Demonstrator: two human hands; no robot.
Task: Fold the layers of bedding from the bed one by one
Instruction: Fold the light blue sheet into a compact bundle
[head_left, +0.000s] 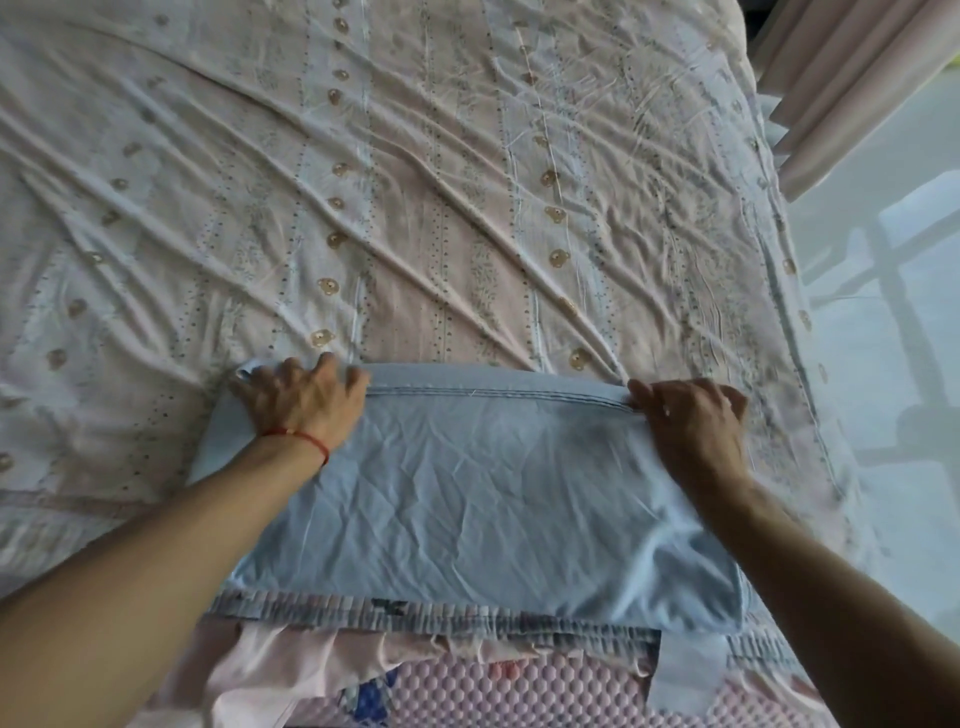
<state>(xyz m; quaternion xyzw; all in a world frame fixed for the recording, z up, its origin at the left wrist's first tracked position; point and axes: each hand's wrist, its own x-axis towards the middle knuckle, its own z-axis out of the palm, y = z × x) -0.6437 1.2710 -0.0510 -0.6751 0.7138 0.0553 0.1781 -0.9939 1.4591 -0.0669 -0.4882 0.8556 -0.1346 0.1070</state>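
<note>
A light blue sheet (467, 493) lies folded into a wide rectangle on the near part of the bed. Its far edge shows stitched hem lines. My left hand (304, 402), with a red string on the wrist, rests on the far left corner of the blue sheet with fingers curled over the edge. My right hand (691, 415) pinches the far right end of the same hem. Under it spreads a wrinkled pale sheet (415, 182) printed with small bears and dotted stripes, covering the whole bed.
Below the blue sheet lie a pleated patterned layer (415, 616), pink fabric (270, 670) and a pink bubble-textured pad (519, 691). A pink curtain (841, 78) hangs at the upper right beside a glossy white floor (893, 364). The bed edge runs down the right side.
</note>
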